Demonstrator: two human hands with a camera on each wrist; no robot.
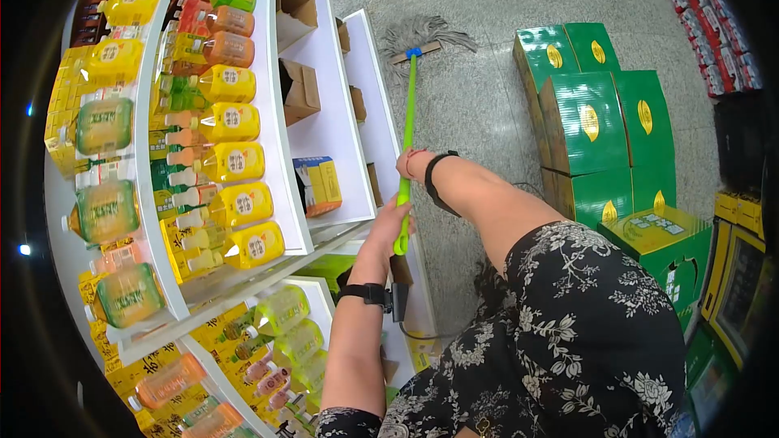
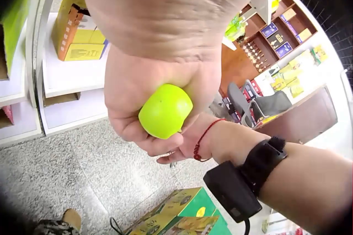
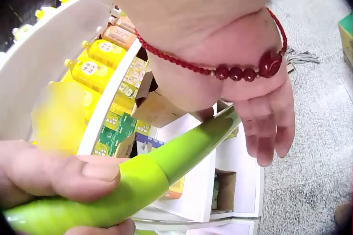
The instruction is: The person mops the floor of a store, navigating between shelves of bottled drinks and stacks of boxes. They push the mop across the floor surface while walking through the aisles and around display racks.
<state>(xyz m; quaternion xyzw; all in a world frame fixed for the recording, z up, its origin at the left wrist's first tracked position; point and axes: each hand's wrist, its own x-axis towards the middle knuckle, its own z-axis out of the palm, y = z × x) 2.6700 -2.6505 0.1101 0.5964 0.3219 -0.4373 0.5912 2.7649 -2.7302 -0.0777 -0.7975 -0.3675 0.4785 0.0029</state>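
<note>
A mop with a bright green handle (image 1: pixel 411 97) reaches forward from my hands, its grey string head (image 1: pixel 438 32) spread on the floor beyond a blue joint. My left hand (image 1: pixel 388 225) grips the handle close to its near end; the rounded green end (image 2: pixel 165 111) pokes out of the curled fingers in the left wrist view. Farther along, my right hand (image 1: pixel 415 164) holds the handle between thumb and fingers. In the right wrist view its fingers (image 3: pixel 266 127) hang over the far side of the handle, and the left thumb (image 3: pixel 83 177) lies along the near part.
White shelves (image 1: pixel 324 105) with bottled drinks and open cartons run along the left, close to the left arm. Green boxes (image 1: pixel 584 118) stand stacked on the right. Speckled floor (image 1: pixel 479 105) stretches between them. Red packs (image 1: pixel 710 28) are at the far right.
</note>
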